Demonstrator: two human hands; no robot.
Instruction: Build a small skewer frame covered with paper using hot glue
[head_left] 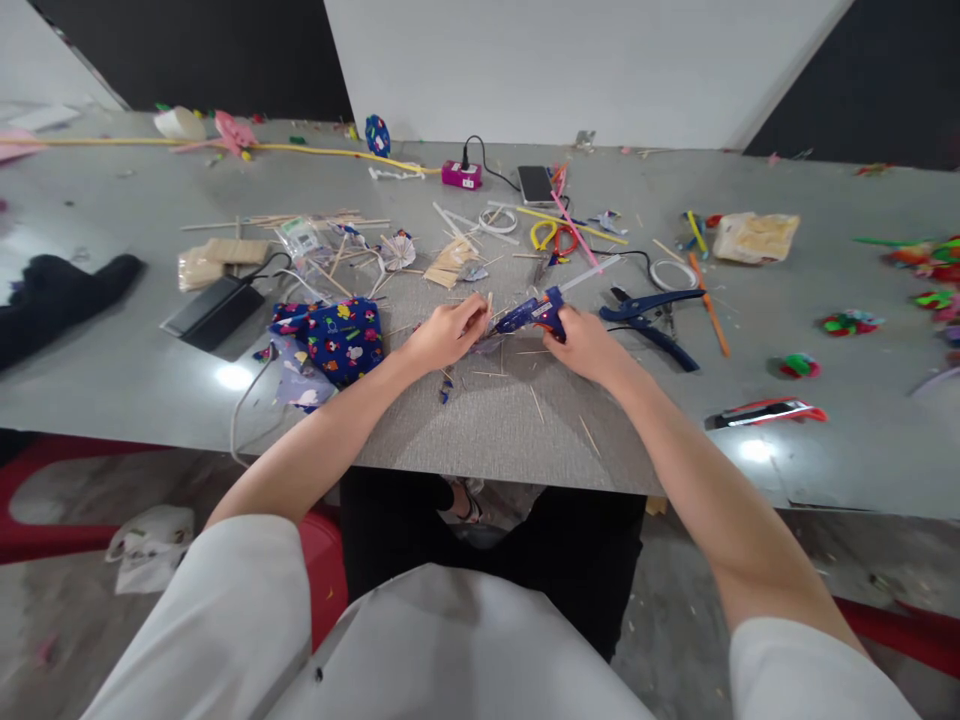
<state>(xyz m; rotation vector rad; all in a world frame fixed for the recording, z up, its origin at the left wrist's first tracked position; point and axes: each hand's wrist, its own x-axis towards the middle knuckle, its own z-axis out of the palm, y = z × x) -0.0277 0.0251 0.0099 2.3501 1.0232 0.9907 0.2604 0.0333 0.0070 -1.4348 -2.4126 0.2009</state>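
My right hand [589,342] is wrapped round the handle of a blue glue gun [531,312], whose nozzle points left. A clear glue stick [592,274] sticks out of its back end. Just beside the nozzle, my left hand [452,330] is closed in a pinch. Whatever sits in those fingers is small and mostly hidden; I cannot make it out. Thin wooden sticks [535,403] lie scattered on the table below both hands. To the left of my left hand is a folded blue patterned cloth [341,338].
Blue-handled cutters [652,318] and a red utility knife [766,412] lie to the right. Yellow-and-red-handled pliers [553,240] lie behind the glue gun. A purple power socket [461,175], a phone [535,185] and a yellow cable [315,149] are farther back. A black box [217,312] stands left.
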